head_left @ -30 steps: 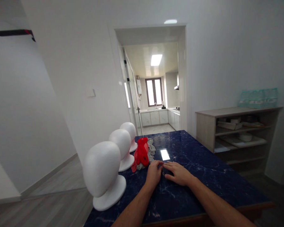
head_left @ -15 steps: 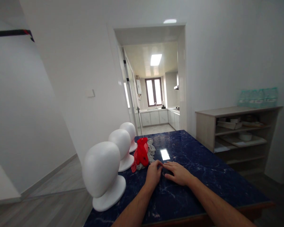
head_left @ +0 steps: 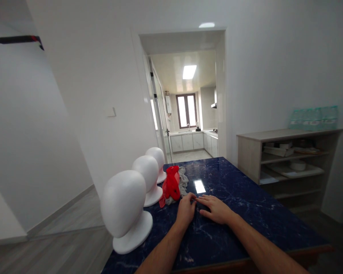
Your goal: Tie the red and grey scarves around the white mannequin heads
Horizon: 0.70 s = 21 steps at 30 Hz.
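My left hand (head_left: 186,208) rests on the dark blue marbled table (head_left: 246,224), its fingers loosely bent and its thumb apart, with nothing in it. Beside it my right hand (head_left: 215,210) lies flat, fingers stretched out and empty; the fingertips of both hands meet or nearly meet. Just beyond my left hand is a heap of cloth: a red piece (head_left: 173,184) on top and a grey piece (head_left: 183,177) partly under it. Along the table's left side stand three white head forms, a near one (head_left: 124,203), a middle one (head_left: 146,171) and a far one (head_left: 156,156).
A wooden shelf unit (head_left: 248,152) stands to the right, with wrapped bottles (head_left: 314,118) on top and trays inside. Behind the table a doorway opens onto a kitchen with cabinets (head_left: 188,141). White walls (head_left: 111,76) flank the doorway.
The whole view has shifted very slightly, the scene sitting a little further right. Hands, cloth and head forms keep their places.
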### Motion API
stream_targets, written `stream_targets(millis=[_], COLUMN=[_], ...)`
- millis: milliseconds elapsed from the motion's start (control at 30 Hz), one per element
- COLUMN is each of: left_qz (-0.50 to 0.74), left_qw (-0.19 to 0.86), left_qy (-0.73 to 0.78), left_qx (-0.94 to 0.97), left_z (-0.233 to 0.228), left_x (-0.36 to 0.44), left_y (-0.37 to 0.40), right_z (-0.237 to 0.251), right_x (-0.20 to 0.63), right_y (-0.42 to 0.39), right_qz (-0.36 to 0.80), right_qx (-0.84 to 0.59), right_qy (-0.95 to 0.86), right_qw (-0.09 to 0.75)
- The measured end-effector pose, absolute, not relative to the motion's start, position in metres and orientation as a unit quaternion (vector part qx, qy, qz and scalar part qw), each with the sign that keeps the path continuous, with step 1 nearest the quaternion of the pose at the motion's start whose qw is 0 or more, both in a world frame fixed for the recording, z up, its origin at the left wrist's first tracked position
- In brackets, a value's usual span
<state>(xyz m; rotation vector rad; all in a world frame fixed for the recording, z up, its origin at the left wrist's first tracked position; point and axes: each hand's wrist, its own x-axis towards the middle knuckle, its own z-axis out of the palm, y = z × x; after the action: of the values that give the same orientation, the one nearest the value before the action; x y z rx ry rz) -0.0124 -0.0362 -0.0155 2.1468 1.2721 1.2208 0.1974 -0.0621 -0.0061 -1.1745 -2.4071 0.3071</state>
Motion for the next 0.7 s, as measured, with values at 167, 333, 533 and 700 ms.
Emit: stream_targets(millis=[167,333,533,700], left_qz=[0.423,0.42,0.417,0.409], left_qw=[0.169,0.171,0.17,0.169], left_qy=[0.458,0.462,0.464,0.468], left_qx=[0.763,0.762,0.763,0.765], left_z=[-0.015,-0.0153,-0.0131,-0.0104], left_x=[-0.0123,-0.0114,-0.0112,-0.0112], left_y=[-0.0372,-0.037,-0.0391,-0.0416], right_z=[-0.0052,-0.0046,-0.006,-0.0065], right_x=[0.1975,0.1974,0.198,0.1977], right_y=[-0.0621,-0.0613,-0.0599,-0.0595], right_qz=[0.11,0.109,0.116,0.114], right_qx=[-0.427,-0.424,-0.422,-0.423], right_qy=[-0.871,-0.873,-0.873,-0.872], right_qw=[0.216,0.213,0.214,0.218])
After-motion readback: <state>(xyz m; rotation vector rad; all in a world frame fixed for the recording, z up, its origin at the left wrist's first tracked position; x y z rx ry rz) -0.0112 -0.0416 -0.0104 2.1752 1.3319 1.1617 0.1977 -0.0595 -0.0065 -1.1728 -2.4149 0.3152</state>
